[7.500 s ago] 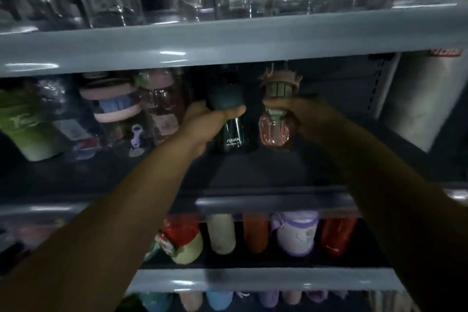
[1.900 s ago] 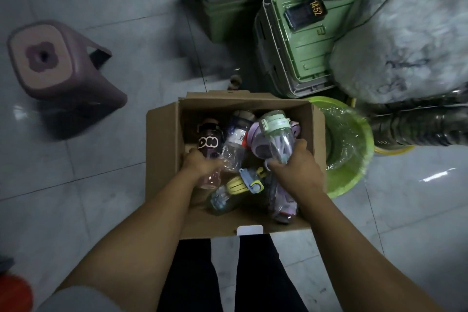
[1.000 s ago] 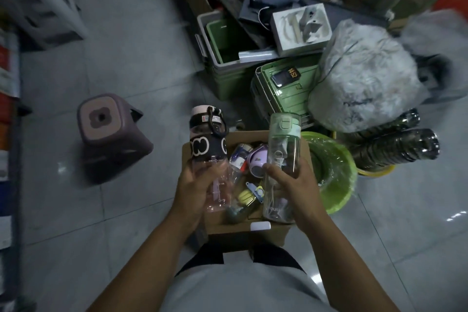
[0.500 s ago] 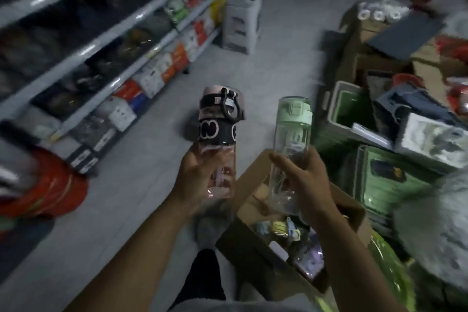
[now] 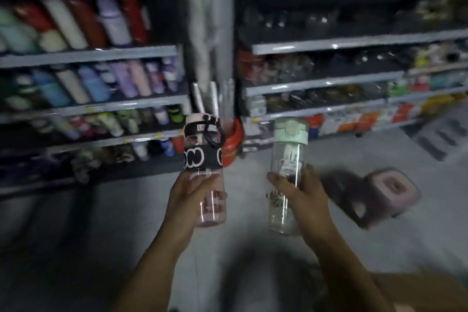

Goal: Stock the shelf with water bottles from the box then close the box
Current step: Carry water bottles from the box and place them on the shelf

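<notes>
Hands hold 2 clear plastic cylinders mid-frame: left hand (image 5: 188, 194) grips pink bottle (image 5: 205, 172); right hand (image 5: 301, 192) grips green-lidded bottle (image 5: 288, 159).

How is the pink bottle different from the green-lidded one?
The pink bottle has a pink lid and pink-tinted body; the green-lidded bottle has a mint lid and clear body. The pink bottle wears a black band and loop strap; the green-lidded bottle has neither. Both are see-through and nearly upright.
</notes>
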Tool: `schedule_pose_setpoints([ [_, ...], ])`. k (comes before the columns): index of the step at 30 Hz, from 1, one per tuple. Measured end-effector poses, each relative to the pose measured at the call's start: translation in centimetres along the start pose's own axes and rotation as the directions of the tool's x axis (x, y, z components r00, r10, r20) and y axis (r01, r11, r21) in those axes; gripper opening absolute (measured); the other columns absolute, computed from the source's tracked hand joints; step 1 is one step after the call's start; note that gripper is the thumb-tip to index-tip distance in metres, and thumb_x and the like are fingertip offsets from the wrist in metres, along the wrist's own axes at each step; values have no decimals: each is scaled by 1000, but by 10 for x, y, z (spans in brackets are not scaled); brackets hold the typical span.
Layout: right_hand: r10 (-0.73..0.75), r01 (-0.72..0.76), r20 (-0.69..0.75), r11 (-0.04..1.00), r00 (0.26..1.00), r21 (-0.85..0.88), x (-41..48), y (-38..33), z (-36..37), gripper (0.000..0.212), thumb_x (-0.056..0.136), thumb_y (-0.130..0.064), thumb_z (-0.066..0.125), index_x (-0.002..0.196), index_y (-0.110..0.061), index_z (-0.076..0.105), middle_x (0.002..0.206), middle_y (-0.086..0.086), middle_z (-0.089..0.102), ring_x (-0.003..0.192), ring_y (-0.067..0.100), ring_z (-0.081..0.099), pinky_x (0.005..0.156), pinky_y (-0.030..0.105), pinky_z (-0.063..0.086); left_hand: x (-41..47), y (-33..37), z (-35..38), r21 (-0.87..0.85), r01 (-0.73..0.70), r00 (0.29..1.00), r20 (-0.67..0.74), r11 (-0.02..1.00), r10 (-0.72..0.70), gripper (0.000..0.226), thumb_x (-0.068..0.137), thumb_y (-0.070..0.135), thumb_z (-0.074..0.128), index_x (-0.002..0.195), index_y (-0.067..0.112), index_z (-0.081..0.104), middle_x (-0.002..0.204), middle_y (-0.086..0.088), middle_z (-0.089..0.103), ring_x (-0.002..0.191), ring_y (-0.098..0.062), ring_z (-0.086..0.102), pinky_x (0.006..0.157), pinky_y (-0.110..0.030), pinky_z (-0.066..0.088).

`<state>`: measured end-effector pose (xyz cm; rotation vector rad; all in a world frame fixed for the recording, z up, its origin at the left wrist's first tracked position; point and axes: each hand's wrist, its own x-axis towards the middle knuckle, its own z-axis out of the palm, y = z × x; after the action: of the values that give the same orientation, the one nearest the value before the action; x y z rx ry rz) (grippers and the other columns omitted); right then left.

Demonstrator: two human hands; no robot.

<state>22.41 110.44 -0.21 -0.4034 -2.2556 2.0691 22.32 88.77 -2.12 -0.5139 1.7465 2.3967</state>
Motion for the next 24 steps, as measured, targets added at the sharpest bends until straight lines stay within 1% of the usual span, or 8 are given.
schedule_pose_setpoints([
  [4,-81,81,135,997,988,4,22,-29,144,31,78,-21,85,104,-26,68,96,3,76,87,26,75,82,53,61,31,60,-118,-9,-61,993,-103,998,59,38,75,29,84,107,13,71,91,-27,73,70,-32,69,56,-38,58],
  [6,-115,109,201,993,973,42,31,-50,212,35,81,-18,84,110,-26,68,99,-2,77,92,19,75,84,47,61,48,95,-172,-13,-109,986,-130,994,106,52,73,29,90,114,8,68,96,-29,73,73,-34,69,58,-39,57],
  [10,-167,147,312,985,935,85,60,-93,327,35,81,-24,84,111,-25,66,100,-14,76,95,8,73,80,27,57,81,167,-251,9,-214,950,-233,977,210,60,69,31,89,119,4,67,103,-25,73,80,-34,72,64,-42,57],
  [12,-191,172,354,981,916,87,80,-109,379,33,82,-23,83,109,-24,64,93,-28,72,86,-9,68,70,9,49,102,196,-280,3,-248,933,-268,969,240,53,75,27,89,119,8,68,105,-24,74,82,-34,72,68,-45,59],
  [14,-202,171,403,979,893,114,103,-119,428,34,83,-19,82,110,-25,63,90,-34,70,82,-15,65,64,2,45,129,216,-305,12,-280,913,-306,960,270,41,83,20,83,120,11,68,105,-19,76,82,-33,73,70,-46,61],
  [16,-222,185,451,975,864,125,129,-128,475,36,83,-21,82,112,-30,61,93,-35,70,86,-14,66,69,5,49,160,235,-326,12,-321,892,-332,947,306,37,87,15,77,123,12,67,106,-14,77,84,-34,75,68,-45,62],
  [20,-260,208,538,966,802,157,191,-149,557,47,81,-27,84,120,-35,60,109,-16,74,99,6,72,78,28,59,223,283,-356,37,-403,837,-389,914,385,48,80,21,77,126,17,65,112,-5,77,98,-28,76,69,-39,62],
  [24,-254,206,603,967,756,149,251,-187,620,53,78,-41,84,123,-41,58,116,-21,70,106,2,68,91,35,55,283,342,-377,52,-425,828,-382,904,411,44,85,29,74,128,26,63,115,-6,76,95,-30,76,70,-46,61],
])
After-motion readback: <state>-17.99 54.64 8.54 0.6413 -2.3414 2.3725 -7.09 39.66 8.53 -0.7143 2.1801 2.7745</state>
